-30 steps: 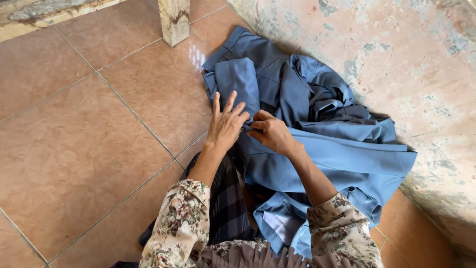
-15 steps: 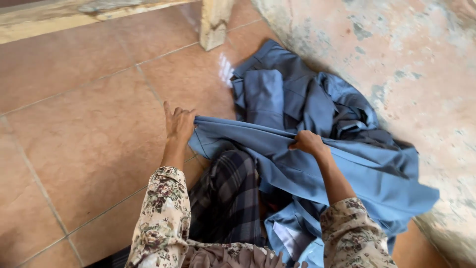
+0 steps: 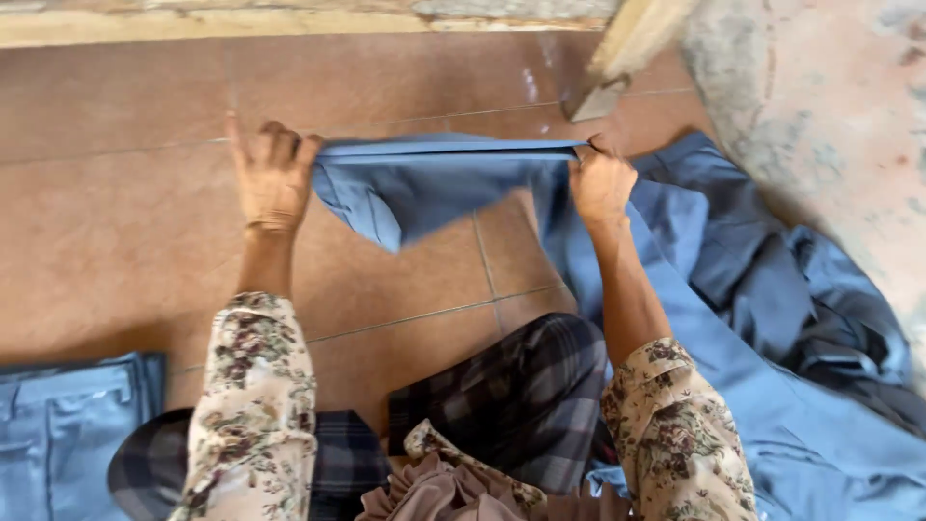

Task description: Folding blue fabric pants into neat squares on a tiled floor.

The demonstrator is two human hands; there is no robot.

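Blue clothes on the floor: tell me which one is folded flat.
The folded blue garment at the lower left, lying flat by itself. The blue cloth is stretched between left hand and right hand; the pile at right is crumpled.

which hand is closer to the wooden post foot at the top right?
Right. The right hand grips the blue cloth just below the wooden post foot. The left hand holds the cloth's other end, far off to the left.
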